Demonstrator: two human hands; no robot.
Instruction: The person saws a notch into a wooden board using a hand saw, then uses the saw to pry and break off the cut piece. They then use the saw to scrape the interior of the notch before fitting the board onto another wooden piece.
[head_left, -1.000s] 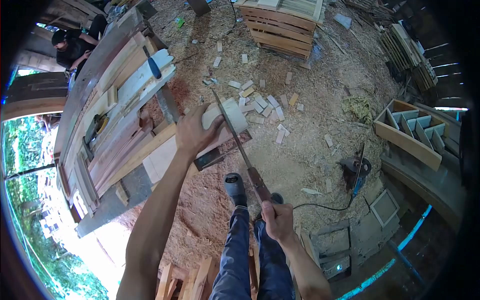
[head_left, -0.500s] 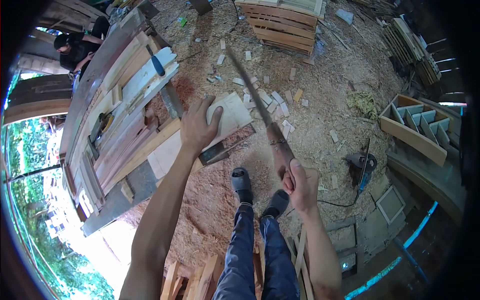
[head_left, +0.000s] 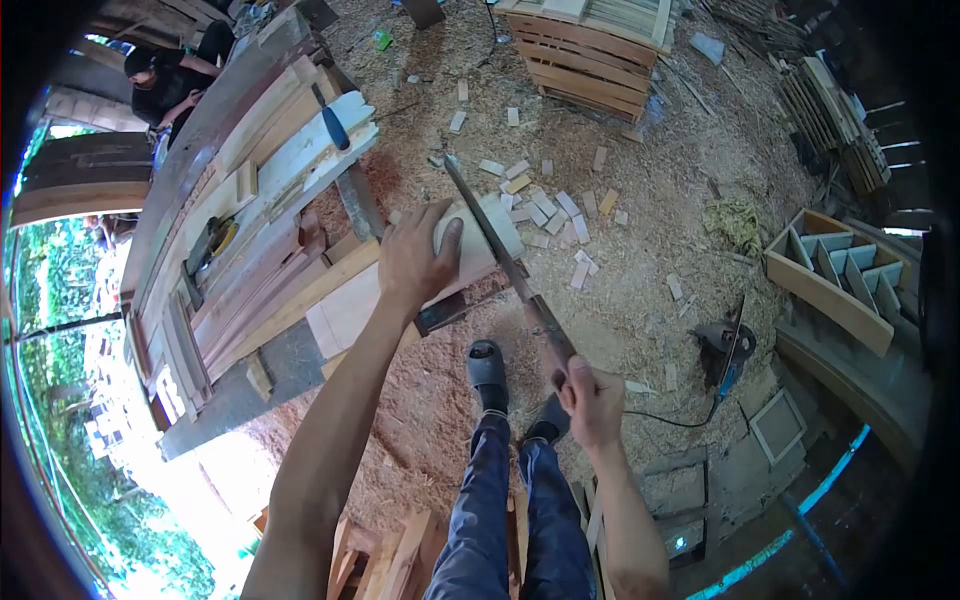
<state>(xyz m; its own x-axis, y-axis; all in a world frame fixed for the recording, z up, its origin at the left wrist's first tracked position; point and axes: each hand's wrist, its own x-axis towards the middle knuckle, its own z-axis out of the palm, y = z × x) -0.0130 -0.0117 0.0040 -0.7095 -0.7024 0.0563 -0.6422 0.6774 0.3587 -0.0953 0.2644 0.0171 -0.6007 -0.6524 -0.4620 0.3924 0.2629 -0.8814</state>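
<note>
My left hand (head_left: 417, 255) lies pressed on a pale wooden board (head_left: 345, 312), fingers extended and thumb apart. That board rests on the workbench near its right end. In my right hand (head_left: 593, 400) is the wooden handle of a handsaw (head_left: 488, 225), with the fingers wrapped round it. The saw's long dark blade slants up and left, crossing over the end of the board just right of my left thumb. Beyond my left hand, a blue-handled chisel (head_left: 335, 128) lies on a whitish plank (head_left: 310, 165).
Small cut wood pieces (head_left: 540, 210) are scattered on the shavings-covered floor. A slatted wooden crate (head_left: 590, 65) stands ahead. To the right are a corded power tool (head_left: 728, 345) and a divided wooden box (head_left: 830, 285). A person (head_left: 165, 85) sits beyond the workbench (head_left: 283, 362).
My right hand has brought the saw left and down, so its blade now crosses the board's end beside my left hand. My left hand stays on the board.
</note>
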